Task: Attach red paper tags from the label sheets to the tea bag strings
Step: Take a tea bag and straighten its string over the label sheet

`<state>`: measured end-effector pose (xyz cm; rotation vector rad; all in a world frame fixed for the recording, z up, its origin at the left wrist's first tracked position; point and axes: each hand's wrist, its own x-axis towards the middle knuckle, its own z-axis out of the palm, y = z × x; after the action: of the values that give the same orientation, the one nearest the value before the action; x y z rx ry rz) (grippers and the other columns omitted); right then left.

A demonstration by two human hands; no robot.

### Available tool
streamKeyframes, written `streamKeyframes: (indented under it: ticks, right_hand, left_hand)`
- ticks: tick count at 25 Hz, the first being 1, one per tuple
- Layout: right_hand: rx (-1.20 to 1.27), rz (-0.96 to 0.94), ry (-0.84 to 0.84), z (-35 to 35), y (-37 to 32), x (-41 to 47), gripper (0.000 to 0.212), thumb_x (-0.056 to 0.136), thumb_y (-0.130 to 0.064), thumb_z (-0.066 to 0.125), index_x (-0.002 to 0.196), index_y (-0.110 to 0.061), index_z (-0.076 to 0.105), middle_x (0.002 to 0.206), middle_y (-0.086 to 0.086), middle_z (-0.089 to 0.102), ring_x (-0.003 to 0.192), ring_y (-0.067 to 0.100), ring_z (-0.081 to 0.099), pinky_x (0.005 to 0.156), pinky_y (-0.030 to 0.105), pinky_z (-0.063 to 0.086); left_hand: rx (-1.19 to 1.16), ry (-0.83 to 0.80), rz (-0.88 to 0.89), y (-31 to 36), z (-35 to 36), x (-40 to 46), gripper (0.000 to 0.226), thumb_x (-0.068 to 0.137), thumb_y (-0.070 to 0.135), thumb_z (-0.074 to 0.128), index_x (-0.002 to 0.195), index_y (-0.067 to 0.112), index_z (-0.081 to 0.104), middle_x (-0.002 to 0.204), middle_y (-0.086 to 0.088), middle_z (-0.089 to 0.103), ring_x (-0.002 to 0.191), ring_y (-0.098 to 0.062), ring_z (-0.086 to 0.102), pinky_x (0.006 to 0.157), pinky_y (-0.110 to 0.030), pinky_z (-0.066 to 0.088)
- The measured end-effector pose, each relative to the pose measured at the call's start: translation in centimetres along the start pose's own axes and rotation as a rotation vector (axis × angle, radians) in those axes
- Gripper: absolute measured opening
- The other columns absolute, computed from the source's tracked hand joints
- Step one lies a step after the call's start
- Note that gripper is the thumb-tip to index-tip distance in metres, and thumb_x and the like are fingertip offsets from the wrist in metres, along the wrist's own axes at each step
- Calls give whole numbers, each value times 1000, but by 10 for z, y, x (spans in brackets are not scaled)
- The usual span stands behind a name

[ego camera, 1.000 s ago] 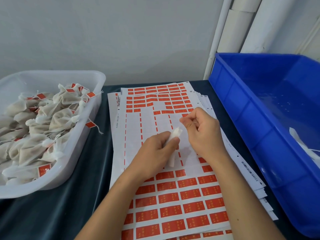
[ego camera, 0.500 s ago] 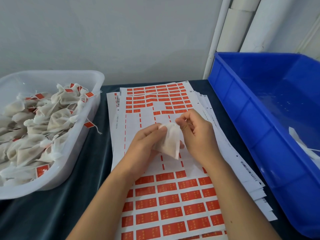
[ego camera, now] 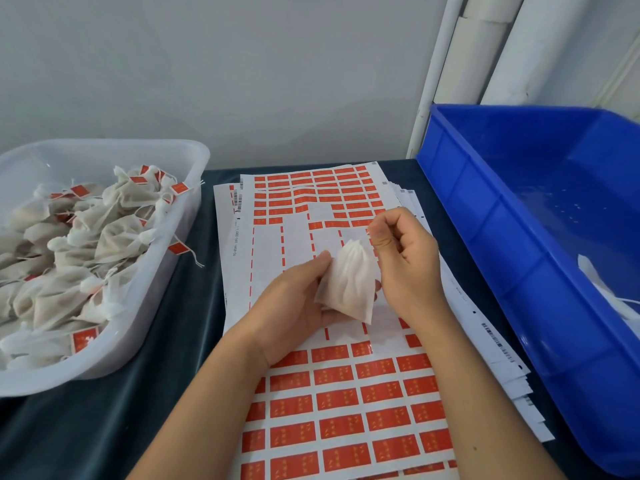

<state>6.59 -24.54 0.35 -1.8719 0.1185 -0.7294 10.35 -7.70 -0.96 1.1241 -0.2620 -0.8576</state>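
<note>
Your left hand [ego camera: 294, 299] grips an untagged tea bag [ego camera: 348, 284] above the label sheets [ego camera: 346, 403]; your right hand [ego camera: 403, 261] is curled at its top, apparently pinching the string, too fine to see. Many tagged bags fill the white tub [ego camera: 173, 271]; a few untagged ones wait in the blue bin [ego camera: 485, 237].

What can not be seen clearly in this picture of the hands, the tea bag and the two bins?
Head view, the only one:
- String of the tea bag: too thin to see; whether the right hand pinches it is unclear.
- Print on the red tags: too small to read.
- White tub: cut off by the left edge.
- Blue bin: cut off at the right edge.
- Left hand: its fingertips are hidden behind the bag.
</note>
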Motion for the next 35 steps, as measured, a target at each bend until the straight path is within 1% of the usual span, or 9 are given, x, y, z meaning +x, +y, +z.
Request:
streamKeyframes:
  ticks: [3, 6, 12, 18, 23, 27, 29, 32, 35]
  right_hand:
    - [21, -7, -14, 0, 0, 0, 19, 100, -51, 49, 91, -36, 57, 85, -27, 64, 84, -3, 63, 72, 6, 48]
    - [24, 12, -42, 1, 0, -1, 20, 99, -52, 48, 92, -35, 56, 86, -27, 64, 85, -3, 64, 74, 7, 49]
    - [29, 7, -12, 2, 0, -2, 21, 99, -53, 47, 92, -36, 57, 90, -26, 65, 93, -2, 64, 77, 5, 48]
    - [-3, 42, 2, 1, 3, -1, 24, 96, -58, 49, 95, -36, 59, 95, -28, 67, 97, -7, 63, 79, 3, 48]
    - [-197, 5, -161, 7, 7, -7, 20, 99, -50, 54, 101, -31, 60, 100, -21, 67, 95, -1, 65, 78, 8, 50]
    - [-349, -134, -275, 13, 7, -11, 10, 105, -40, 52, 100, -33, 56, 97, -19, 65, 89, 3, 63, 78, 14, 50]
    - [-319, -142, -287, 11, 4, -12, 15, 104, -46, 47, 100, -34, 55, 98, -20, 64, 93, 1, 62, 77, 10, 50]
    - [-275, -168, -253, 9, 1, -10, 19, 103, -48, 46, 98, -33, 55, 100, -18, 60, 98, 2, 59, 80, 8, 48]
    - [-193, -90, -262, 6, 1, -7, 14, 104, -35, 56, 96, -26, 62, 101, -15, 64, 99, 1, 60, 79, 6, 48]
  left_hand:
    - [118, 8, 27, 1, -1, -2, 45, 100, 35, 60, 128, -1, 63, 134, -24, 65, 124, -39, 64, 103, -49, 56]
    - [131, -52, 14, 4, 0, -6, 27, 102, 25, 61, 105, -2, 60, 125, -25, 68, 119, -39, 68, 101, -44, 57]
    - [137, 41, -1, 2, 4, -5, 33, 106, 21, 58, 132, 2, 55, 96, -13, 67, 95, -26, 71, 100, -43, 58]
    - [138, 42, 42, 1, 3, -4, 32, 106, 33, 58, 123, 7, 66, 102, -10, 68, 100, -24, 71, 101, -47, 57]
    - [-41, 148, 231, 8, -4, -3, 31, 102, 47, 57, 115, 26, 75, 109, -4, 69, 111, -22, 70, 97, -41, 58]
    - [144, 314, 264, 4, -2, 0, 29, 104, 48, 54, 123, 40, 75, 126, 7, 72, 121, -16, 68, 98, -36, 59]
    - [312, 372, 293, 2, 2, 1, 30, 105, 44, 54, 115, 29, 78, 114, 6, 76, 110, -14, 72, 90, -32, 62]
    - [603, 352, 337, -2, 3, 3, 41, 106, 41, 53, 94, 7, 72, 84, -14, 67, 76, -23, 66, 71, -29, 57]
    - [734, 286, 343, -3, 2, 3, 34, 102, 40, 60, 87, 11, 71, 76, -12, 63, 68, -25, 57, 63, -24, 47]
